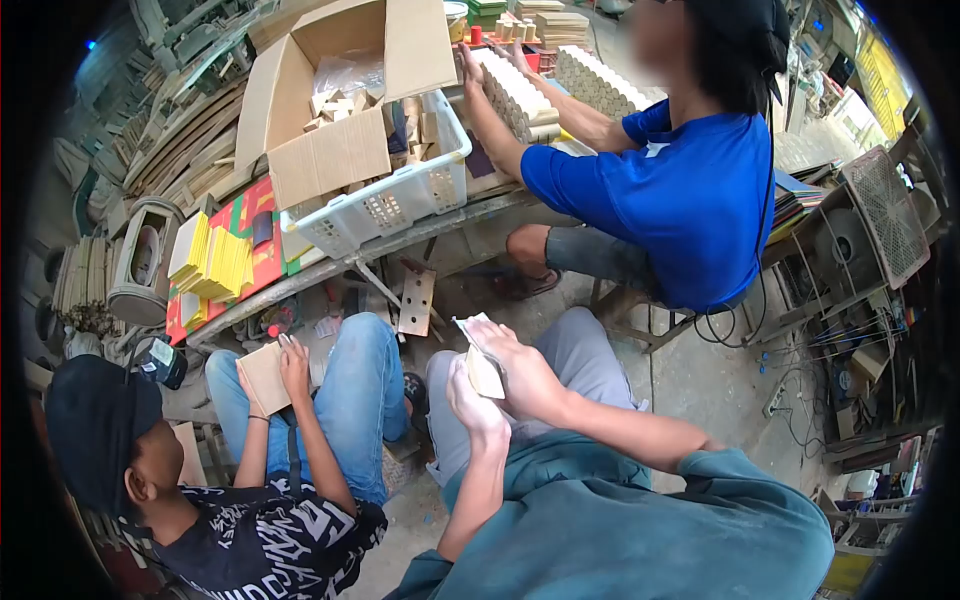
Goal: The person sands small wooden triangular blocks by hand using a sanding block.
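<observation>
Above my lap, my left hand [477,405] is closed around a small pale wooden block [485,374], gripping it from the left and below. My right hand [525,368] lies over the block's upper right side, its fingers wrapped round a thin greyish sheet that looks like sandpaper [467,323]. One edge of the sheet sticks out past my fingertips. The two hands are close together, and the face of the block under my right hand is hidden.
A white plastic crate [385,215] and an open cardboard box [335,160] with wooden blocks stand on the bench ahead. Yellow-edged boards [212,258] lie left. A co-worker in blue [650,200] handles stacked wooden pieces [515,95]; another at left holds a wooden board [264,378].
</observation>
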A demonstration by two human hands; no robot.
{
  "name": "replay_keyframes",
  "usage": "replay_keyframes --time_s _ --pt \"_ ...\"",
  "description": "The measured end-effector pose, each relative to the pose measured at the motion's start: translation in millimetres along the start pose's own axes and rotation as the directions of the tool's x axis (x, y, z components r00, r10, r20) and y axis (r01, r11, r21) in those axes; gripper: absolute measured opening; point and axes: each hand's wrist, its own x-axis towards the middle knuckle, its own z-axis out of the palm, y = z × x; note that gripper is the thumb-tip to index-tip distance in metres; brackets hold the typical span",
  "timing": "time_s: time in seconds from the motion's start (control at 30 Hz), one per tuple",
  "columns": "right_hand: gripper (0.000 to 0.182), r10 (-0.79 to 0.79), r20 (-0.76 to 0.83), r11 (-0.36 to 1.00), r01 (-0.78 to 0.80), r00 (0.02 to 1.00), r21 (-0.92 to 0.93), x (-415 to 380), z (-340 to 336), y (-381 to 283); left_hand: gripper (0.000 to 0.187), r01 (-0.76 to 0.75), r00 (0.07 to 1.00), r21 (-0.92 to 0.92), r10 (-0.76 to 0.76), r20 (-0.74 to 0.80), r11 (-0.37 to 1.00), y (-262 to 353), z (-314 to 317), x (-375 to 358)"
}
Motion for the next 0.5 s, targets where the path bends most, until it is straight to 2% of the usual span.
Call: replay_keyframes --time_s 0.03,0.1,0.13,0.17,0.2,0.23,0.27,0.3,0.37,0.4,0.43,0.47,0.5 --pt "0.044 -0.001 -0.004 1.000 0.001 1.000 -0.002 -11.0 3.4 -2.2 0.029 -0.001 1.000 0.000 0.001 0.004 1.000 0.1 -2.7 -0.5" --pt "0.047 -0.013 -0.005 0.978 0.014 1.000 0.208 -32.5 7.1 -20.5 0.029 0.036 0.996 -0.133 -0.025 0.088 0.990 5.7 -10.4 9.6" --pt "0.042 -0.103 0.038 0.992 0.101 0.994 0.070 -34.9 -6.6 -46.2 0.025 0.181 0.982 -0.181 -0.168 0.081 0.967 24.1 -9.2 3.5" --pt "0.042 -0.109 0.038 0.992 0.106 0.993 0.071 -27.9 -6.2 -44.7 0.025 0.175 0.983 -0.183 -0.163 0.080 0.967 20.7 -7.3 3.5" --pt "0.045 0.154 0.072 0.933 -0.169 0.985 0.319 -14.3 -6.7 -40.2 0.025 0.065 0.997 -0.111 -0.061 0.038 0.992 12.9 -3.2 3.2" --pt "0.048 0.394 0.173 0.739 -0.422 0.903 0.525 -4.6 -8.9 -33.2 0.025 -0.038 0.999 -0.033 0.038 0.000 0.999 5.6 -1.9 1.6" --pt "0.040 0.029 -0.046 1.000 -0.029 0.999 -0.002 0.7 1.8 6.3 0.025 -0.033 0.999 -0.036 0.033 0.000 0.999 1.6 -3.1 0.0" --pt "0.040 0.029 -0.050 1.000 -0.029 0.998 -0.006 -10.4 3.9 -0.4 0.026 -0.005 1.000 -0.056 0.006 0.005 0.998 0.2 -5.0 0.8" --pt "0.040 0.166 0.023 0.891 -0.160 0.986 0.426 -30.2 7.9 -26.8 0.027 0.025 1.000 -0.109 -0.022 0.021 0.994 0.0 -9.0 17.4" --pt "0.040 -0.143 -0.011 0.989 0.143 0.990 0.041 -33.9 -2.4 -45.9 0.028 0.189 0.982 -0.219 -0.178 0.070 0.957 11.4 -17.2 21.5" --pt "0.040 -0.148 -0.007 0.988 0.148 0.989 0.045 -28.5 -0.9 -42.7 0.028 0.183 0.983 -0.221 -0.173 0.064 0.958 12.1 -14.4 17.3" --pt "0.048 0.143 0.045 0.942 -0.150 0.989 0.301 -16.7 0.6 -32.7 0.026 0.061 0.998 -0.113 -0.060 0.012 0.992 9.6 -6.1 10.3" --pt "0.057 0.407 0.174 0.744 -0.436 0.897 0.507 -9.4 2.2 -19.5 0.024 -0.050 0.998 0.004 0.050 -0.033 0.999 14.9 8.4 -0.8"
